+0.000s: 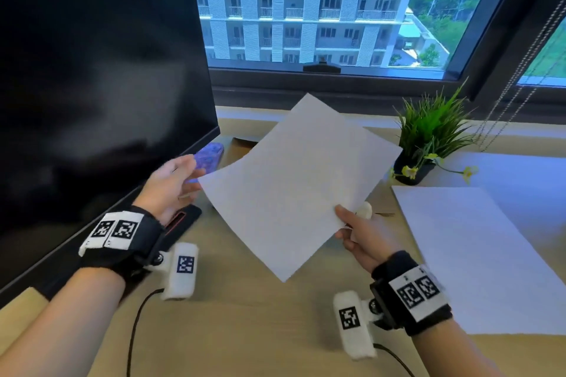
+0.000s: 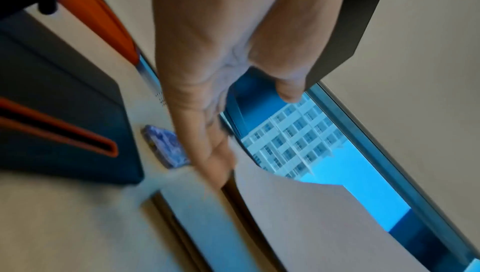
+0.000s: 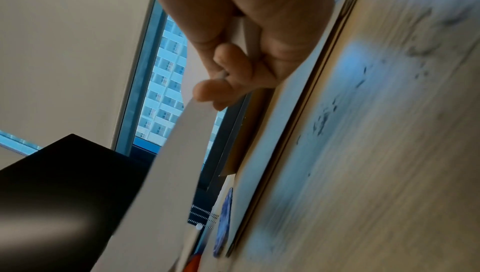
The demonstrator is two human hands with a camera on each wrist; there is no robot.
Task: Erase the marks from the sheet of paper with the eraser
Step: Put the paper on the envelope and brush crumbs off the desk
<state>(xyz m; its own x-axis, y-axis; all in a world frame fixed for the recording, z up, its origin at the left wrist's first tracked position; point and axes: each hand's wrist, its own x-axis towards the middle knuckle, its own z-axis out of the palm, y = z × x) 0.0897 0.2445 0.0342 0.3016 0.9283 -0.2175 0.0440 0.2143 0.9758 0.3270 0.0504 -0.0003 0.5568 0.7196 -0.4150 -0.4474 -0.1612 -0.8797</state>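
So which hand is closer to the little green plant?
Right. The right hand pinches the sheet of paper just below and left of the plant; the left hand is across the sheet, by the monitor.

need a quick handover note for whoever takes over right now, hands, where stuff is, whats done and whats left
Right hand: pinches the lower right edge of the sheet of paper, holding it up off the desk.
Left hand: open, fingers at the sheet's left edge; whether they touch it is unclear.
Eraser: the small white object on the desk just beyond the right hand is probably it.
Done: no marks visible on the side facing up.
Left: check the sheet, lay it flat, erase any remaining marks.
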